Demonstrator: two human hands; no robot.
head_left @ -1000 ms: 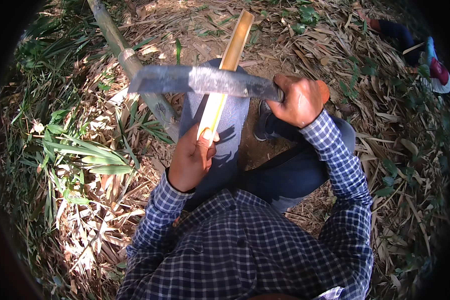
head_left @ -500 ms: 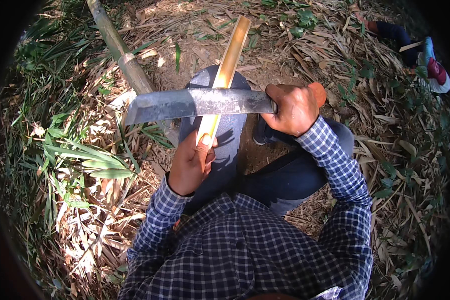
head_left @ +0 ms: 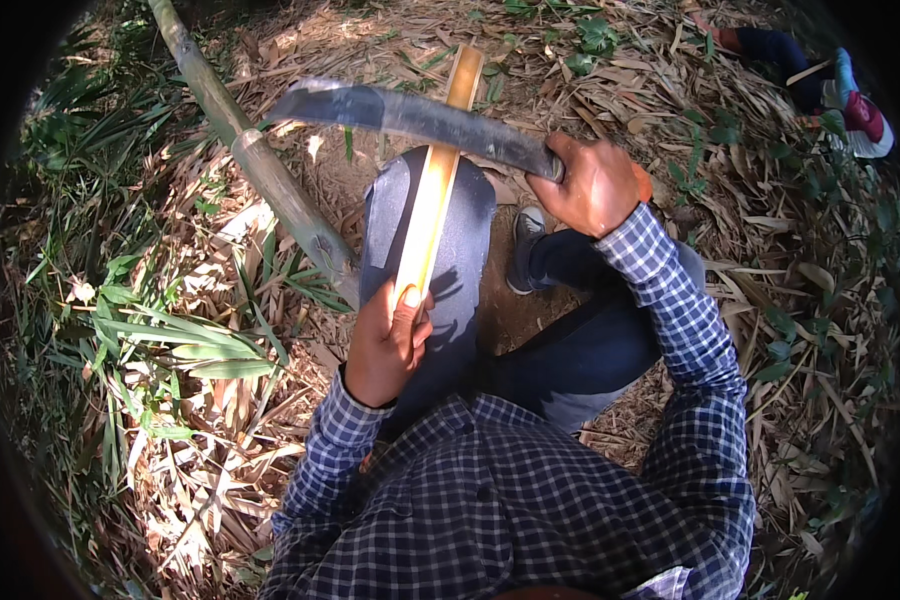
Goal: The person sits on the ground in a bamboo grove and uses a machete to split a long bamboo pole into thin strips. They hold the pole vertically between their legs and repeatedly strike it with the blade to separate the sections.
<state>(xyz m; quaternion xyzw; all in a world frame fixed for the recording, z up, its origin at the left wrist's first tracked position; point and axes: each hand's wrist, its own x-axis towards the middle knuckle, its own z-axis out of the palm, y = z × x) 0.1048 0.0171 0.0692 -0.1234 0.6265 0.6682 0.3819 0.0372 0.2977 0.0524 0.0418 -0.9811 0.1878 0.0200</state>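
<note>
My left hand [head_left: 390,335] is closed round the near end of a split bamboo strip [head_left: 432,210], thumb on top. The strip is pale yellow inside and slants away from me over my raised left knee. In my right hand [head_left: 598,185] is a machete [head_left: 420,115] with a long grey blade, its orange handle partly hidden by the fist. The blade lies across the far part of the strip, pointing left, its tip a little blurred. Whether the edge touches the bamboo I cannot tell.
A long bamboo pole [head_left: 270,175] lies on the ground at the left, running toward my knee. Dry leaves [head_left: 210,450] and green plants [head_left: 210,350] cover much of the ground. Part of another person [head_left: 790,75] shows at the far right.
The machete has moved away from me along the bamboo strip, from near my left hand toward the far end. My left hand keeps its hold and has shifted only slightly.
</note>
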